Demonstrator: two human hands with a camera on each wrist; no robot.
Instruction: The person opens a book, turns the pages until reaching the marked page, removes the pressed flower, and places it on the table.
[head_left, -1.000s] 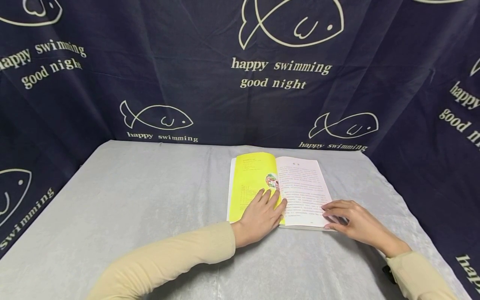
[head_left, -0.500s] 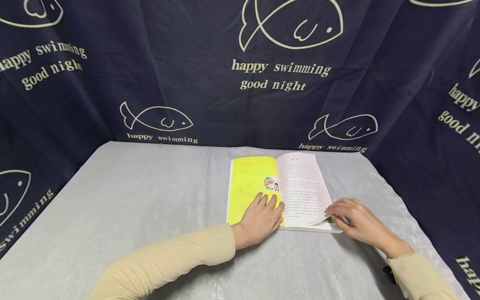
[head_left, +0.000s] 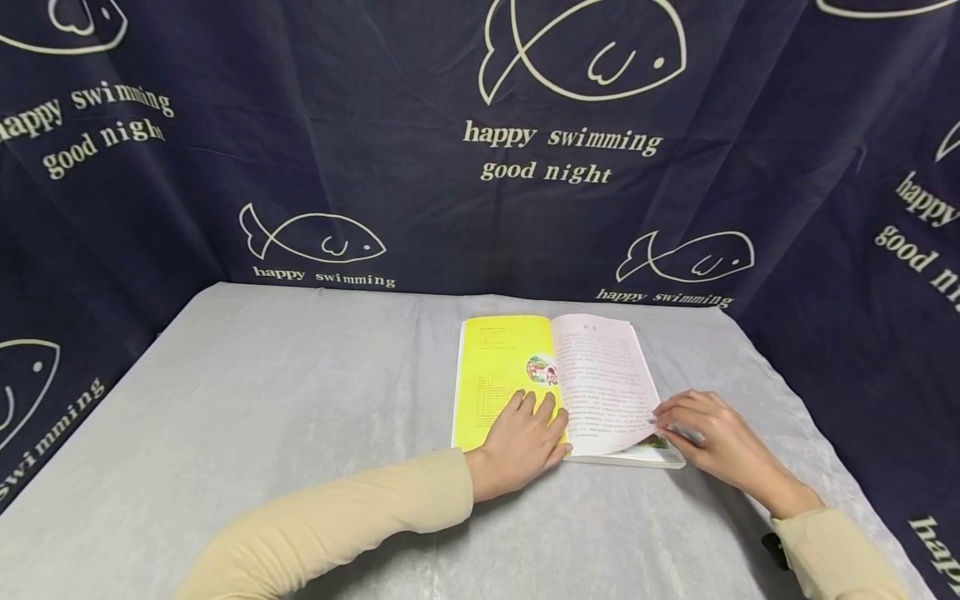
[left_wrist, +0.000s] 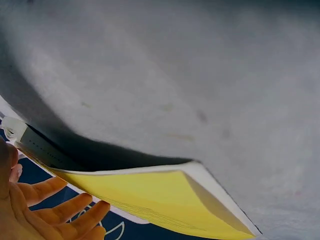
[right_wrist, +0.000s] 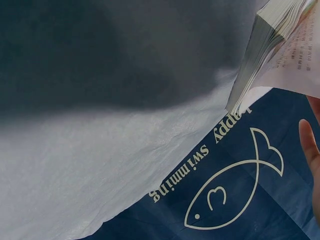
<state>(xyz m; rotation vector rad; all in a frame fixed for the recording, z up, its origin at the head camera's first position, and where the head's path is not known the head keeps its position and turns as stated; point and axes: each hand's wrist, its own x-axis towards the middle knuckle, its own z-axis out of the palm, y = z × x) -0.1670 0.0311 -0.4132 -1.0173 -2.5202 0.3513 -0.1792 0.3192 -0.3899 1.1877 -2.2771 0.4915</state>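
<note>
An open book (head_left: 645,460) lies on the table, with a bright yellow left page (head_left: 498,350) bearing a small round picture. My left hand (head_left: 521,446) rests on the lower part of that page near the spine, fingers spread. In the left wrist view, the left hand (left_wrist: 60,215) lies beside the yellow page (left_wrist: 150,195). My right hand (head_left: 720,437) pinches the lower outer corner of the pale printed page (head_left: 603,383), which is lifted. Beneath it a dark picture (head_left: 656,442) shows. The right wrist view has the raised page (right_wrist: 300,60) beside the thumb (right_wrist: 307,137).
A grey cloth (head_left: 300,400) covers the table around the book. Dark blue curtains (head_left: 420,217) with white fish drawings and lettering hang behind and at both sides. A small black object (head_left: 775,550) sits by the right cuff.
The right fingers have taken the lower corner of the pale page and lifted it, baring the picture underneath. My left hand has slid slightly down the yellow page, which now lies flatter.
</note>
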